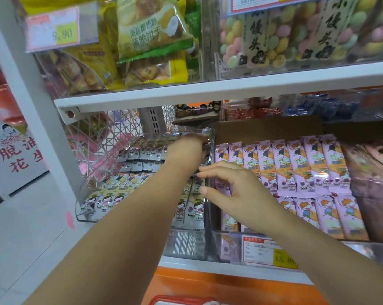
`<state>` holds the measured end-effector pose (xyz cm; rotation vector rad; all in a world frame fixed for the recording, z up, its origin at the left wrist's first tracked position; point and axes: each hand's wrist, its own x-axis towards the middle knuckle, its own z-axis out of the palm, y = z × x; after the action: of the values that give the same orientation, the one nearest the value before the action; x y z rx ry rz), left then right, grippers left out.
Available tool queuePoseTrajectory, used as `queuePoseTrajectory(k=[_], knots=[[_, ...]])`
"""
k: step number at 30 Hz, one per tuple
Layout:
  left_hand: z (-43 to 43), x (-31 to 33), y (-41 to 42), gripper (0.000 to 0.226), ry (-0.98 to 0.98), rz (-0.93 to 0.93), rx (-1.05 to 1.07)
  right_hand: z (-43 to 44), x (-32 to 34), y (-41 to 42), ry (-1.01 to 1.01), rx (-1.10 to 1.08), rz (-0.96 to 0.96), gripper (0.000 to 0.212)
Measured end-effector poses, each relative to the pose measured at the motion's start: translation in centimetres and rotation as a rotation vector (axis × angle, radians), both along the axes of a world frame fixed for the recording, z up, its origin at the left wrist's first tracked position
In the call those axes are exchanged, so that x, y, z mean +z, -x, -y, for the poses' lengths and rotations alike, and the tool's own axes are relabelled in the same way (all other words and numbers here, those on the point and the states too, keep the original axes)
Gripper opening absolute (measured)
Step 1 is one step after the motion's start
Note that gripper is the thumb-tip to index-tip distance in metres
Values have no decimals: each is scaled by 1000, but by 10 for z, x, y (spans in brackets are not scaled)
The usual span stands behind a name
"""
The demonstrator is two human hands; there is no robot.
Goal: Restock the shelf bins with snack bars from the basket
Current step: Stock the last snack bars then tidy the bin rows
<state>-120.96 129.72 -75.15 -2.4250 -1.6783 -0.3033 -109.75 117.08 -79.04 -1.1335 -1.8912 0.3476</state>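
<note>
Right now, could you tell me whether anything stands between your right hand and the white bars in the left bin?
Yes. The clear side wall of the bin stands right at the fingertips of the right hand, and the left arm lies across the white bars, with the left hand deep at the back.

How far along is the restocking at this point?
Looks done: the pink-bar bin is packed in rows. In hand: the left hand reaches to the back of the white-bar bin, fingers hidden; the right hand hovers open by the divider. Left: that bin's front looks bare; the basket barely shows, contents unseen.
</note>
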Motion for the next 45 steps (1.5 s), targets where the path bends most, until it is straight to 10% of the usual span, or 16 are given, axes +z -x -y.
queuePoseTrajectory(k=[13, 19, 31, 45], knots=[[176, -38, 72, 22, -191, 709, -254, 70, -12, 8, -192, 23, 242, 27], [258, -154, 112, 26, 68, 584, -270, 143, -105, 10, 97, 274, 373, 19], [310, -330, 104, 38, 1215, -119, -180, 211, -302, -40, 1221, 331, 888, 40], [320, -346, 99, 38, 1384, -95, -131, 235, -351, -59, 1166, 227, 1182, 30]])
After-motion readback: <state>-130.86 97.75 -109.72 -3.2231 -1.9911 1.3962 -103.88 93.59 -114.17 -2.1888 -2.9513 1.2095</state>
